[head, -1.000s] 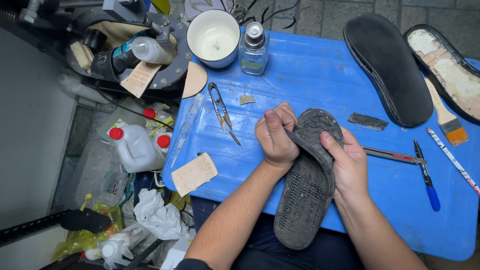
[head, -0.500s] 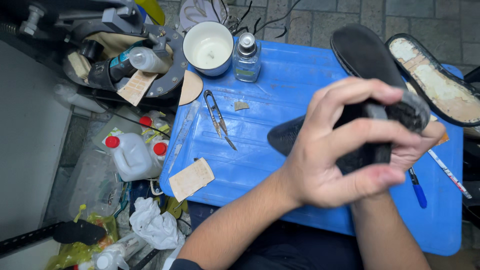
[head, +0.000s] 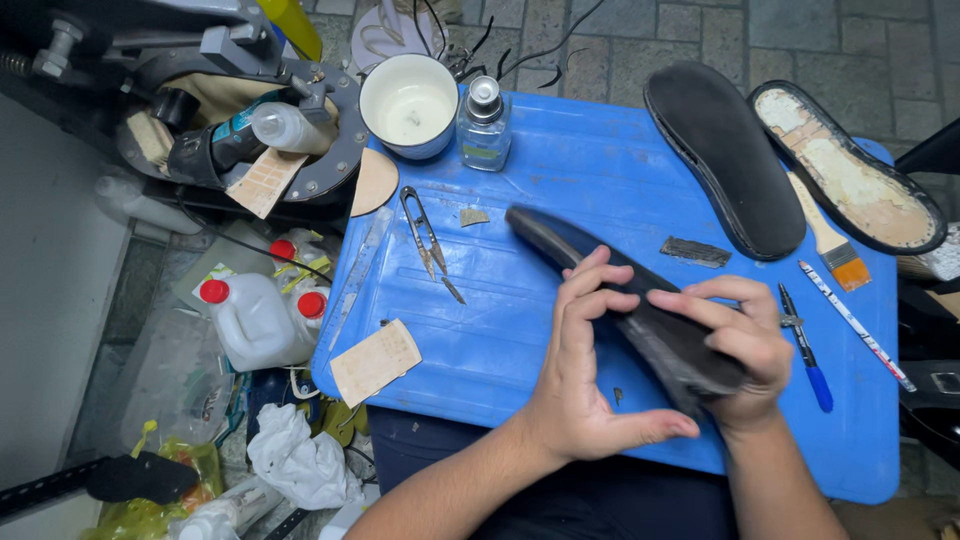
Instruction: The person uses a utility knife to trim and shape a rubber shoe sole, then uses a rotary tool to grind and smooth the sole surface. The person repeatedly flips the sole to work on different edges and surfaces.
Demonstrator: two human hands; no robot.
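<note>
Both hands grip one dark shoe sole (head: 600,280) above the near edge of the blue table (head: 600,170). Left hand (head: 585,380) curls loosely on its side; right hand (head: 745,350) clamps its near end (tread hidden). Thread snips (head: 428,240) lie toward the left edge.

**Bench clutter, not in hand**

Blue tray-top table (head: 560,180) w/ white cup (head: 408,105) at far edge, small glass bottle (head: 484,125) just beside it; thread snips (head: 428,240) lying flat nr left side; tan sandpaper scrap (head: 375,361) at left edge; black sole (head: 722,155) & worn insole (head: 850,170) side by side far right; paintbrush (head: 828,240), blue pen (head: 806,350) nearby; white jugs w/ red caps (head: 252,318) on floor, left.
</note>
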